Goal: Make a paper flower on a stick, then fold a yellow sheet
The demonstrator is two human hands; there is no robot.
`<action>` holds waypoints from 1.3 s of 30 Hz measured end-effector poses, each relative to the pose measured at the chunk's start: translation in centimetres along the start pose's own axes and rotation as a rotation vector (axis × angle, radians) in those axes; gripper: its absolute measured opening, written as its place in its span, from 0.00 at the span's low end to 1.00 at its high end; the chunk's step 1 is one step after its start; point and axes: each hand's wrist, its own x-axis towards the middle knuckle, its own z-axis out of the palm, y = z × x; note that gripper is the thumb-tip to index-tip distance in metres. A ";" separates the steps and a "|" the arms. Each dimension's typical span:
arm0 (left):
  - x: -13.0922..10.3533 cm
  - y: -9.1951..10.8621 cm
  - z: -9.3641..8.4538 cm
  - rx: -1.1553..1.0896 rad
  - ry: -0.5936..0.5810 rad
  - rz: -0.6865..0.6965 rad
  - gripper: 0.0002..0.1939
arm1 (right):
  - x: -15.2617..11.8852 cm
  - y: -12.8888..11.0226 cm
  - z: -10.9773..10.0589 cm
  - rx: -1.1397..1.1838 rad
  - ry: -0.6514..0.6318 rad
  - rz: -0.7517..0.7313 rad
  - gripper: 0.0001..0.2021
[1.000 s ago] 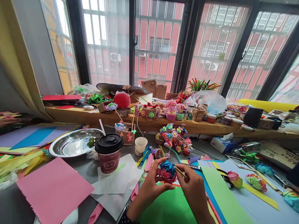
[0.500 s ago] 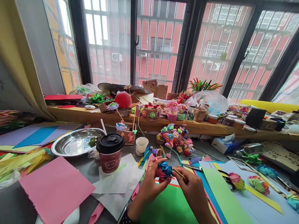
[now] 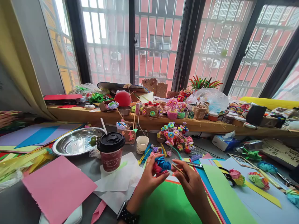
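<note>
My left hand (image 3: pixel 150 177) is closed around a folded paper flower (image 3: pixel 163 164) with blue and pink-red petals, thumb below and fingers above. Just to its right, my right hand (image 3: pixel 190 179) pinches a thin wooden stick (image 3: pixel 179 170), its tip pointing toward the petals. A small gap separates the right fingertips from the flower. Under both hands lies a glossy green sheet (image 3: pixel 170 202), with more coloured paper beneath it. On the right, finished-looking paper flowers, one pink and green (image 3: pixel 237 177), rest on pale blue paper (image 3: pixel 252 196).
A lidded cup with a straw (image 3: pixel 111 155) stands left of my hands, by white tissue sheets (image 3: pixel 114 180) and a pink paper square (image 3: pixel 60 189). Behind are a paper cup (image 3: pixel 142 145), crocheted flowers (image 3: pixel 174 135) and a metal tray (image 3: pixel 60 149). Scissors (image 3: pixel 195 165) lie to the right.
My right hand has drawn slightly away from the flower with the stick, its fingers a little more spread. The left hand keeps hold of the flower, turned slightly. The view has shifted a little.
</note>
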 end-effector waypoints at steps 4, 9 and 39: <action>0.0 0.4 -0.2 -0.216 0.000 -0.071 0.30 | 0.2 -0.5 -1.0 -0.020 0.123 -0.057 0.19; 0.0 0.4 -0.4 -0.324 -0.077 -0.158 0.28 | 0.5 -0.7 -1.9 -0.078 0.068 -0.101 0.14; 0.4 -0.4 -0.9 -0.429 -0.269 -0.381 0.24 | 0.3 -1.1 -1.5 -0.113 -0.159 -0.228 0.04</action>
